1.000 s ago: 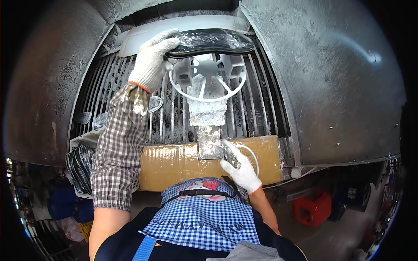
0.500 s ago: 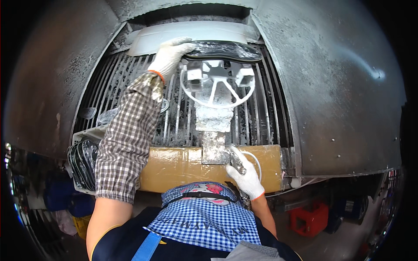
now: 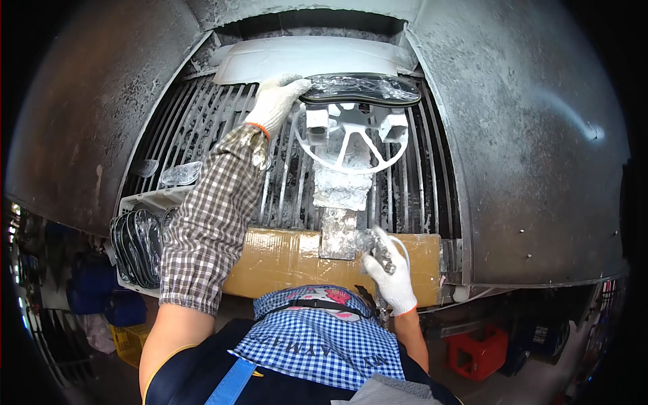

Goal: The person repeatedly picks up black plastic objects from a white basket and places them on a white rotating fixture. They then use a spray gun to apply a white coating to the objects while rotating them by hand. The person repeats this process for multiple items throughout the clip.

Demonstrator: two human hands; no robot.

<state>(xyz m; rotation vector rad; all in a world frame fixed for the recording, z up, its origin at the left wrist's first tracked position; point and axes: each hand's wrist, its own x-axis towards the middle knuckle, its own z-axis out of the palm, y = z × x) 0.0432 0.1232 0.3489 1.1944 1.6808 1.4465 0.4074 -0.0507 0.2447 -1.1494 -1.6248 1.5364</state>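
At the far side of a white spoked turntable [image 3: 344, 148], my gloved left hand [image 3: 278, 102] grips the left end of a dark, shoe-sole-shaped piece [image 3: 361, 89]. The piece looks shiny, as if covered in clear film, and lies crosswise over the turntable's far blocks; whether it rests on them I cannot tell. Closer to my body, my gloved right hand [image 3: 395, 280] is closed around a metal spray gun [image 3: 383, 255] that has a pale hose. Its nozzle end is near the metal plate [image 3: 339, 233] below the turntable; no spray is clearly visible.
A white crate [image 3: 156, 198] at the left holds several similar dark sole-shaped pieces [image 3: 138, 246]. Clear film-like pieces [image 3: 181, 174] lie beside it on the metal grate [image 3: 283, 189]. A cardboard strip [image 3: 283, 260] lines the front; metal walls [image 3: 533, 169] flank both sides. A red stool [image 3: 478, 352] stands lower right.
The whole scene sits slightly lower and further right in the picture. Both hands keep their grips and nearly the same places relative to the turntable; the dark piece's tilt looks slightly different.
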